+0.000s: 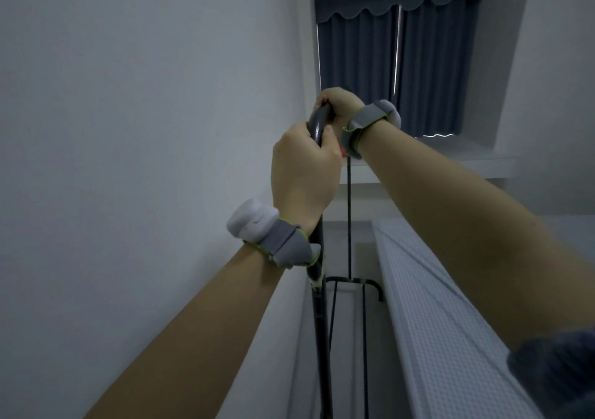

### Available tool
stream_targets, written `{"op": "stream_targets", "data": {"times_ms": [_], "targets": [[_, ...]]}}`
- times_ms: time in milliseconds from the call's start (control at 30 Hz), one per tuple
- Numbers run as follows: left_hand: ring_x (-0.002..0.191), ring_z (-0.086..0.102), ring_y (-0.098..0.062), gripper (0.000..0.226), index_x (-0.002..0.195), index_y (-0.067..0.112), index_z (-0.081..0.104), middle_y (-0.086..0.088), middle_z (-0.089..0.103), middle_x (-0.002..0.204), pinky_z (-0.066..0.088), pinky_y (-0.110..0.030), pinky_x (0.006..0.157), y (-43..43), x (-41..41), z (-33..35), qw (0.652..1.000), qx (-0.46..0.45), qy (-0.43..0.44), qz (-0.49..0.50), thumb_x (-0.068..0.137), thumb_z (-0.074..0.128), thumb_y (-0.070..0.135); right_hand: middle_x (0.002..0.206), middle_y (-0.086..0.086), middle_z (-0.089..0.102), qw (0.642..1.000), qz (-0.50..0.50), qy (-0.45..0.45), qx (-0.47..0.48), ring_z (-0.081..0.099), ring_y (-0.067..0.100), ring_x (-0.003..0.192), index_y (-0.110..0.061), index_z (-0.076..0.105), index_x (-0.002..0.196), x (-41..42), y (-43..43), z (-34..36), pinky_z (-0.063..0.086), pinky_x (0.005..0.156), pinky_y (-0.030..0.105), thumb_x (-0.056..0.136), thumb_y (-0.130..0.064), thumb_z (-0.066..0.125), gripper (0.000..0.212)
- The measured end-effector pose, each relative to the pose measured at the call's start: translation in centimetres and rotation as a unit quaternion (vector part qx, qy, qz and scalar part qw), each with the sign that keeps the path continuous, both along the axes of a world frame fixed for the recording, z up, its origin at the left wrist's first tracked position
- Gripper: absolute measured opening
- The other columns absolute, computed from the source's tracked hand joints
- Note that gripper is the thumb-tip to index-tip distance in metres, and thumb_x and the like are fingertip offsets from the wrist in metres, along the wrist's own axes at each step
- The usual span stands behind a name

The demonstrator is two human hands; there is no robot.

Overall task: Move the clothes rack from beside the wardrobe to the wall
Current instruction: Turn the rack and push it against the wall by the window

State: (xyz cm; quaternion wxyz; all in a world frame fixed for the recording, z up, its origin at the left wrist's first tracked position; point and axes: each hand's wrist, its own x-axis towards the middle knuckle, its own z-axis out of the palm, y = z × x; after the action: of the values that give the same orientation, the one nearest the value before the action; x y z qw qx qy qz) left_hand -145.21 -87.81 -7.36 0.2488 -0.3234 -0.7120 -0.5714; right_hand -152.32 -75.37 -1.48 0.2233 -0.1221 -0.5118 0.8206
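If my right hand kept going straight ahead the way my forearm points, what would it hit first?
Probably the dark blue pleated curtain beyond the right hand, whose grip is on the black metal clothes rack bar. Depth is unclear; the white wall lies left of that line.

Dim room interior. A plain white wall (128, 129) fills the left half of the frame. At upper right, closed dark blue curtains (396, 64) with a scalloped valance hang in a recessed window above a white sill (467, 167). A white textured bed (444, 338) occupies the lower right.
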Motion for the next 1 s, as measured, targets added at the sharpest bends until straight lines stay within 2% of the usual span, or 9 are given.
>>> {"op": "stream_targets", "data": {"times_ms": [67,167,267,400,567,633,700,800,1000], "targets": [[0.039,0.033,-0.009,0.038,0.054,0.019,0.034,0.004,0.034,0.048,0.023,-0.014,0.038,-0.4,-0.2,0.2,1.0,0.003,-0.012,-0.012,0.088,0.049,0.022,0.056,0.006,0.039,1.0,-0.005,0.003,0.002,0.046,0.015,0.039,-0.006,0.034,0.063,-0.1,-0.3,-0.2,0.032,0.025,0.009,0.097,0.004,0.029,0.036],[0.031,0.032,-0.006,0.041,0.051,0.019,0.031,0.007,0.03,0.044,0.021,-0.012,0.036,-1.1,-0.2,0.4,0.997,0.024,-0.043,-0.055,0.087,0.05,0.018,0.046,0.008,0.042,0.999,0.014,0.031,-0.028,0.035,0.016,0.054,-0.007,0.035,0.062,-0.1,-1.0,-0.4,0.032,0.026,0.008,0.083,0.013,0.031,0.03],[0.034,0.028,-0.006,0.041,0.05,0.018,0.031,0.009,0.029,0.041,0.026,-0.02,0.041,-1.9,0.1,0.4,0.992,0.041,-0.083,-0.089,0.085,0.05,0.016,0.029,0.006,0.041,0.999,0.01,0.025,-0.03,0.033,0.015,0.053,-0.007,0.035,0.06,0.0,-1.5,-0.5,0.029,0.025,0.007,0.098,0.002,0.029,0.039],[0.034,0.03,-0.01,0.039,0.049,0.017,0.03,0.009,0.031,0.036,0.027,-0.023,0.041,-3.6,0.5,0.5,0.984,0.064,-0.11,-0.125,0.083,0.049,0.014,0.025,0.005,0.04,1.0,-0.014,0.014,0.003,0.032,0.015,0.05,-0.005,0.033,0.061,0.2,-3.0,-0.3,0.026,0.025,0.005,0.099,0.0,0.034,0.038],[0.042,0.032,-0.016,0.035,0.052,0.016,0.032,0.002,0.032,0.045,0.029,-0.029,0.047,-5.1,1.1,0.6,0.977,0.079,-0.128,-0.153,0.083,0.049,0.014,0.06,0.005,0.036,1.0,-0.011,0.002,0.02,0.032,0.015,0.053,-0.006,0.033,0.061,0.0,-4.3,0.1,0.029,0.024,0.013,0.104,-0.008,0.027,0.044],[0.045,0.032,-0.018,0.035,0.052,0.016,0.032,0.001,0.032,0.047,0.03,-0.033,0.05,-5.2,1.3,0.6,0.975,0.084,-0.133,-0.156,0.083,0.049,0.014,0.04,0.008,0.045,1.0,0.023,0.002,-0.001,0.048,0.019,0.043,-0.005,0.046,0.051,0.1,-4.1,0.0,0.034,0.028,0.015,0.104,-0.012,0.025,0.057],[0.045,0.032,-0.018,0.036,0.052,0.016,0.032,0.002,0.032,0.046,0.031,-0.032,0.051,-5.5,1.4,0.7,0.974,0.093,-0.131,-0.162,0.083,0.049,0.013,0.023,0.003,0.042,0.999,0.032,0.005,-0.011,0.048,0.013,0.021,-0.004,0.051,0.033,0.0,-4.1,-0.3,0.032,0.026,0.012,0.103,-0.013,0.027,0.075],[0.045,0.035,-0.018,0.033,0.054,0.014,0.035,0.002,0.035,0.046,0.033,-0.033,0.051,-5.5,1.6,0.5,0.976,0.087,-0.123,-0.158,0.083,0.049,0.015,0.021,0.002,0.042,0.999,0.019,-0.015,0.027,0.043,0.009,0.014,-0.011,0.041,0.062,0.4,-4.0,-0.2,0.032,0.024,0.011,0.102,-0.012,0.029,0.042],[0.049,0.041,-0.019,0.027,0.059,0.017,0.04,0.002,0.04,0.05,0.035,-0.031,0.052,-6.1,0.8,0.3,0.978,0.09,-0.122,-0.146,0.084,0.049,0.022,0.026,0.0,0.043,0.998,0.015,-0.026,0.057,0.045,0.01,0.019,-0.013,0.035,0.064,-0.3,-4.8,-0.3,0.037,0.029,0.013,0.098,-0.01,0.035,0.034]]}}
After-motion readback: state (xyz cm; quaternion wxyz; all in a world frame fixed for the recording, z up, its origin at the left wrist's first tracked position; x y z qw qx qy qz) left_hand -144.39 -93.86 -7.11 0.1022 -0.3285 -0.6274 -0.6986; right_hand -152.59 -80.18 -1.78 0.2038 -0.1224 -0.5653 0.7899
